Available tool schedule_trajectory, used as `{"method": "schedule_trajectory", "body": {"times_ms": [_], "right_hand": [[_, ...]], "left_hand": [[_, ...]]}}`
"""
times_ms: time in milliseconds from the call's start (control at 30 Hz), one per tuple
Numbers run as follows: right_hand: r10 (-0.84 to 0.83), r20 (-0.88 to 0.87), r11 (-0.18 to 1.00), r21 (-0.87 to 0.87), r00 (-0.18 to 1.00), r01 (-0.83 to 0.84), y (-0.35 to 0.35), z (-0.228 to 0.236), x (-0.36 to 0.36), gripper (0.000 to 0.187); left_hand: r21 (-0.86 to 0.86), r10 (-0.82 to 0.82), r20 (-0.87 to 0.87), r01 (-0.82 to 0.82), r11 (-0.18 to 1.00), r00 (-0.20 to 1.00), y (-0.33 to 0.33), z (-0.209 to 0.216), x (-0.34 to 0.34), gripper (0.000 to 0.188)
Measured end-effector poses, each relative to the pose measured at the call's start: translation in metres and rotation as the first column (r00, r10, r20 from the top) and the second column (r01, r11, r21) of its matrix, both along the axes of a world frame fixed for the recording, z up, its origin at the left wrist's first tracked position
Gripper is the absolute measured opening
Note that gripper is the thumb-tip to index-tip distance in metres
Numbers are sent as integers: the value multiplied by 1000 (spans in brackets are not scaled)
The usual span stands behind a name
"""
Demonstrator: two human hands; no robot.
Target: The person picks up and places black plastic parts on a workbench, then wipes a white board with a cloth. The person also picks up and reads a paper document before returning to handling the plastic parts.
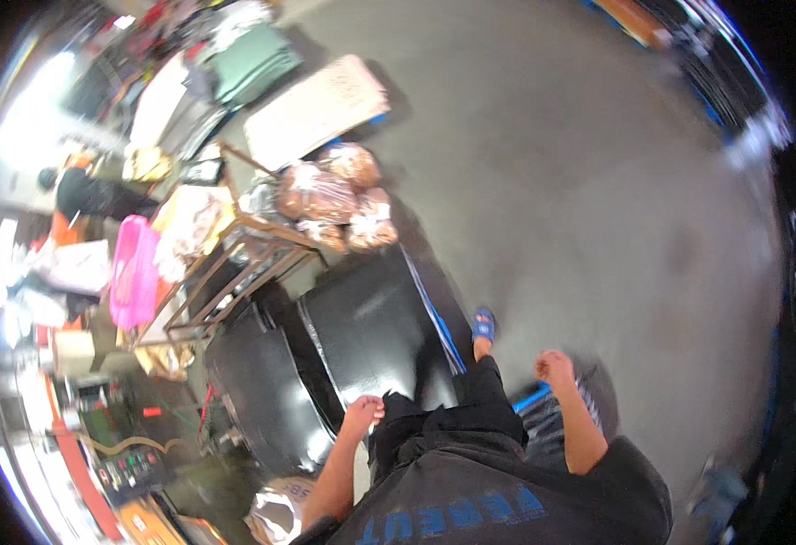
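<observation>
My left hand (363, 415) hangs beside my dark trousers, its fingers curled together. A pale speck shows at its fingers, too small to name. Nearest to it are two stacks with glossy black tops, one in the middle (375, 322) and one farther left (257, 386). My right hand (555, 368) is held out over the floor on the other side, loosely closed, with nothing visible in it. Below that hand lies a plastic-wrapped bundle (548, 422) on something blue, partly hidden by my body. A foot in a blue slipper (483, 325) steps forward.
Ahead on the left are plastic-wrapped brown bundles (321, 195), a metal-framed table (253, 245), a pink bin (133, 272) and a pale flat stack (316, 109). Another person (98, 193) is at the far left. Grey floor (580, 182) stretches ahead and right.
</observation>
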State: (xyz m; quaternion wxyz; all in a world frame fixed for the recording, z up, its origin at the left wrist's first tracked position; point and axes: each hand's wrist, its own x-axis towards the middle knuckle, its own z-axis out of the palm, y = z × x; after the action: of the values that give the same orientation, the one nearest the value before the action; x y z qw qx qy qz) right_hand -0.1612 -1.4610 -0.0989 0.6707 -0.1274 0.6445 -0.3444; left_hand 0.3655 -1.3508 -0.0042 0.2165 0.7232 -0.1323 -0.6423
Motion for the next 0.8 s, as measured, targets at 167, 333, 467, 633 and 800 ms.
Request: {"method": "schedule_trajectory", "body": {"times_ms": [167,333,467,633,800], "right_hand": [[-80,-69,997,-27,994,78,-173,31,-39,14],[751,-424,634,252,506,-731,-230,-51,-50,23],[726,-174,680,326,665,-657,-254,-75,19,21],[810,-504,466,242,300,-851,-351,-44,100,17],[799,-290,598,476,527,-644,-556,-14,145,18]], "left_hand": [[-124,149,212,-125,984,966,-116,45,7,25],[-36,269,227,-268,963,936,-159,31,18,25],[129,454,140,-471,873,880,-168,-19,35,27],[213,611,154,-630,747,777,-232,-97,119,24],[-335,687,382,-600,727,619,-383,-123,241,26]]}}
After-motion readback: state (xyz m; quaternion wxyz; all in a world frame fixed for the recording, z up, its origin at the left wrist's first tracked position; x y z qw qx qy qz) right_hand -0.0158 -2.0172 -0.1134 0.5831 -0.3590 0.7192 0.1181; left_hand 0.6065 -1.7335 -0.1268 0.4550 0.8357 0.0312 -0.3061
